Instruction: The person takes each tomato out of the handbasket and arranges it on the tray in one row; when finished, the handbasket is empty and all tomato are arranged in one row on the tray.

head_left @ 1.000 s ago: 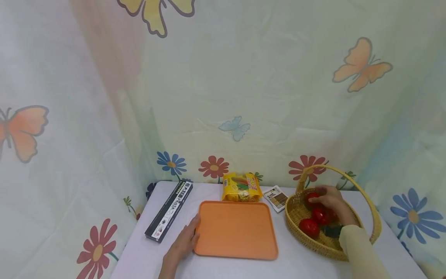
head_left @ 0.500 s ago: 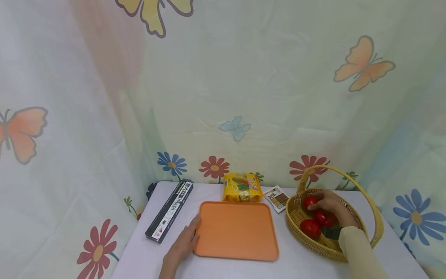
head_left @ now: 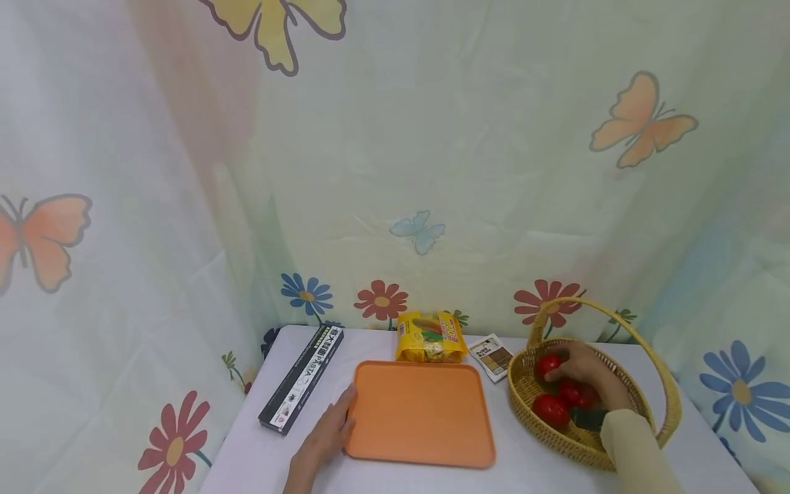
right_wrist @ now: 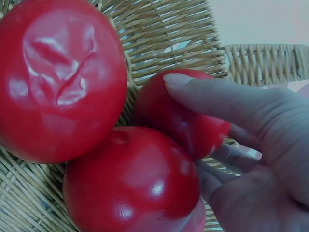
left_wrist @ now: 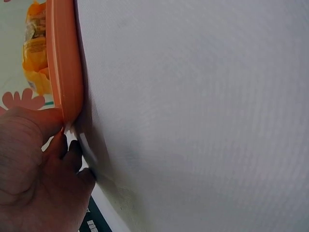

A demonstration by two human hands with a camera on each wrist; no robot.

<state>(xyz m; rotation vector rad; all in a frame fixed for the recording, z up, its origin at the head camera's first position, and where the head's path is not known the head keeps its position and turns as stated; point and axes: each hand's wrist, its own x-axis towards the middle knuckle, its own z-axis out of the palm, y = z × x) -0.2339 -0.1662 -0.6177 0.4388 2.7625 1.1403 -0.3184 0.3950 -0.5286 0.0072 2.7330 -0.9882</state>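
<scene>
In the head view my right hand point(head_left: 583, 370) reaches into a wicker basket point(head_left: 555, 442) with a tall handle. The right wrist view shows its thumb and fingers around a red tomato point(right_wrist: 181, 108) by the basket wall. Two more tomatoes lie close by: a large one with a wrinkled skin point(right_wrist: 58, 82) and a smooth shiny one point(right_wrist: 133, 179). My left hand point(head_left: 327, 432) is at the left edge of an orange tray point(head_left: 422, 415). In the left wrist view its thumb and fingers pinch the tray's rim point(left_wrist: 67, 63) near a corner.
A black and white pasta box point(head_left: 302, 381) lies left of the tray. Behind the tray sits a yellow food packet point(head_left: 431, 337), with a small white and brown packet point(head_left: 492, 357) beside it. A dark object point(head_left: 588, 418) lies in the basket below my right wrist.
My right hand has shifted slightly within the basket, so the tomato at its fingers shows more. The left hand and tray stay in place; the whole head view dips a little.
</scene>
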